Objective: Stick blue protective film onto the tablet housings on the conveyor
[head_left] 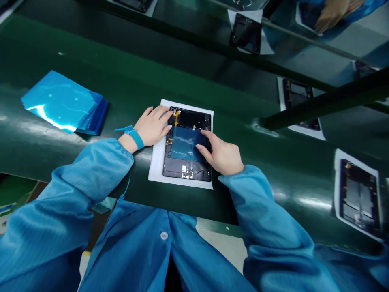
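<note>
An opened tablet [187, 167] with its inner parts showing lies on a white sheet [155, 172] in front of me. A sheet of transparent blue film [184, 144] covers the middle of the tablet. My left hand [153, 125] lies flat with fingers stretched, its fingertips on the tablet's upper left edge. My right hand [223, 154] reaches in from the right, thumb and index finger apart, their tips at the film's right side. Both hands appear to hold nothing. The other right fingers are mostly hidden beneath that hand.
A stack of blue film sheets [60, 101] sits to the left on the green bench [127, 81]. More opened tablets lie on white sheets, one at the right [358, 198]. A dark green bar [328, 99] crosses the upper right. Another person's hand [331, 14] shows beyond it.
</note>
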### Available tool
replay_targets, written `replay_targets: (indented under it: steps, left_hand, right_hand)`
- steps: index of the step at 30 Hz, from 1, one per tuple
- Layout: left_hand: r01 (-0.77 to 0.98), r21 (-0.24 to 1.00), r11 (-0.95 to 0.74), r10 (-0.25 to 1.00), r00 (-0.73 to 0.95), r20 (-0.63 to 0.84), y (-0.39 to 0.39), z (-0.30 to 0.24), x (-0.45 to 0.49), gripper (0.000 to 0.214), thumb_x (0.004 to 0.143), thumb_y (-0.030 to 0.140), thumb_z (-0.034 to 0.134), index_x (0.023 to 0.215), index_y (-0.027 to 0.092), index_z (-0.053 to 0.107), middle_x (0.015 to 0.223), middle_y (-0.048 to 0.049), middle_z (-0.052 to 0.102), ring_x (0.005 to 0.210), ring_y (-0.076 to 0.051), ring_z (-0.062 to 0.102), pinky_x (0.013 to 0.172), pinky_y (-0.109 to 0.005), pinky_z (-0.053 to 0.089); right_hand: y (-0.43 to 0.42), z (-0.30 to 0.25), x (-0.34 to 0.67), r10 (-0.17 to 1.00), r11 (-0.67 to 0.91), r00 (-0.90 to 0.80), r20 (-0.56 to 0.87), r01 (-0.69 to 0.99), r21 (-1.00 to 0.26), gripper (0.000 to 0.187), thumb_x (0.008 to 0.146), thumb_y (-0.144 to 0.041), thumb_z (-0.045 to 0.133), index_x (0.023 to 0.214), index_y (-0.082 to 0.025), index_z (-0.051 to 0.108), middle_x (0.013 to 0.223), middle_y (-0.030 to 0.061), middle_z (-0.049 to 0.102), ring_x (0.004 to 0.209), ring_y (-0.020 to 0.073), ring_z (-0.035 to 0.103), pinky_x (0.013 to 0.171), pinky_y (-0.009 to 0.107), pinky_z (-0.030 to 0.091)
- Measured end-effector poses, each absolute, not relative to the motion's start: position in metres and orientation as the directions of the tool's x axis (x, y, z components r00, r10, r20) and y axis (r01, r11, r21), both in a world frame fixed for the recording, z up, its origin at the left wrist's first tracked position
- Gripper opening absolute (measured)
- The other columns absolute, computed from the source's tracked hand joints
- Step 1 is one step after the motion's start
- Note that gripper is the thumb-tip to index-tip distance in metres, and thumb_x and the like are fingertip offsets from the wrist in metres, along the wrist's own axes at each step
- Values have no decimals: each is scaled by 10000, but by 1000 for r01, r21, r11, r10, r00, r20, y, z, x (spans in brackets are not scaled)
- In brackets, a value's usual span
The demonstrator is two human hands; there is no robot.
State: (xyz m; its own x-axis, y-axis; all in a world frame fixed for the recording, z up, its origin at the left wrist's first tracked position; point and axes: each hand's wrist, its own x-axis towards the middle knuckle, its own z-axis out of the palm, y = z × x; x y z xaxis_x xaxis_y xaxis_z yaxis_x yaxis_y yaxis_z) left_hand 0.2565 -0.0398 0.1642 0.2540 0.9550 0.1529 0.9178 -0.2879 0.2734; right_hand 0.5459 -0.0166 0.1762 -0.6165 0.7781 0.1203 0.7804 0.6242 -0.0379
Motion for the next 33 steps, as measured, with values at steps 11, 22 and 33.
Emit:
replay_targets:
  steps: [11,22,33]
  left_hand:
    - [922,277,-270,962,243,127,-40,164,256,557,1039,365,374,1517,97,470,1558,-197,488,1465,-347,439,1245,-558,292]
    - [975,154,-157,987,151,49,9,204,285,484,1006,320,468,1454,141,513,1471,-184,563,1284,-348,591,1062,-508,466]
    - [976,56,-209,977,210,-19,55,183,305,345,1018,393,607,1257,146,629,1235,-106,665,1128,-240,655,991,-468,561]
  right_hand:
    - [-68,195,569,637,770,-766,87,628,-116,504,1057,-529,422,1268,-156,688,886,84,808,726,212,753,618,306,469]
    - [-58,174,564,888,457,-392,240,700,-549,365,1003,-469,524,1180,-190,678,935,65,756,542,144,619,634,316,562]
    - [-59,142,557,906,423,-314,283,682,-597,346,970,-370,526,1219,-192,687,1050,95,715,661,151,613,707,316,569]
